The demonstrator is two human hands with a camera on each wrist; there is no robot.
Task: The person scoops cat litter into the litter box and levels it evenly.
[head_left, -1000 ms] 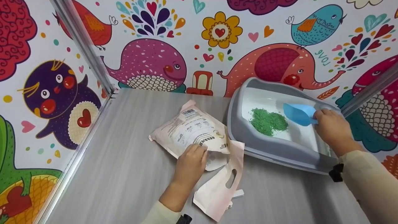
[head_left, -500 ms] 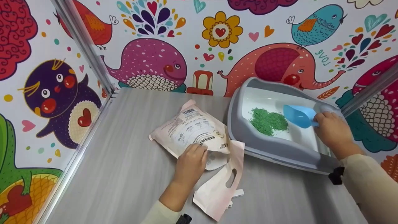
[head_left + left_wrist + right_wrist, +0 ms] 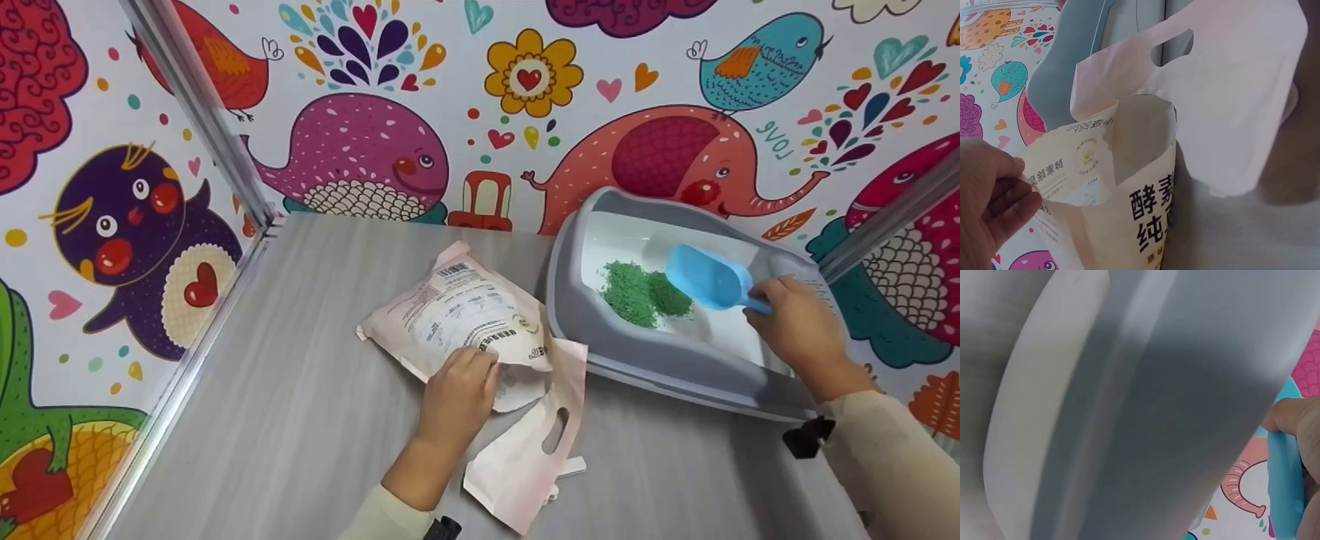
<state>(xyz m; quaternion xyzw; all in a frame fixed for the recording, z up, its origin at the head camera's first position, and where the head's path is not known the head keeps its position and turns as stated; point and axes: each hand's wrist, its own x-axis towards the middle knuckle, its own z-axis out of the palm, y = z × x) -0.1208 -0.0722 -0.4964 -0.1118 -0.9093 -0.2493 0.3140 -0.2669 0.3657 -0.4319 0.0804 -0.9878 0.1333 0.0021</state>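
My right hand (image 3: 802,326) grips the handle of a light blue scoop (image 3: 709,279) over the grey and white litter box (image 3: 660,356). The scoop hangs just right of a pile of green granules (image 3: 628,294) on the white floor and covers a little of it. In the right wrist view, thumb and fingers wrap the blue handle (image 3: 1285,486), while the box wall hides the scoop's bowl. My left hand (image 3: 459,394) pinches the torn mouth of a pale pink printed bag (image 3: 465,304). The left wrist view shows the bag's opening (image 3: 1143,132) spread; its contents are hidden.
The bag's torn top strip (image 3: 525,469) with a handle hole droops onto the grey table (image 3: 300,390). White pieces (image 3: 573,466) lie partly under it. A cartoon-printed wall (image 3: 480,90) stands behind the box, and metal posts (image 3: 202,105) frame the corners.
The scoop has turned so its hollow faces up more, and has shifted slightly left toward the green pile. My right hand tilted with it. The left hand and bag stay in place.
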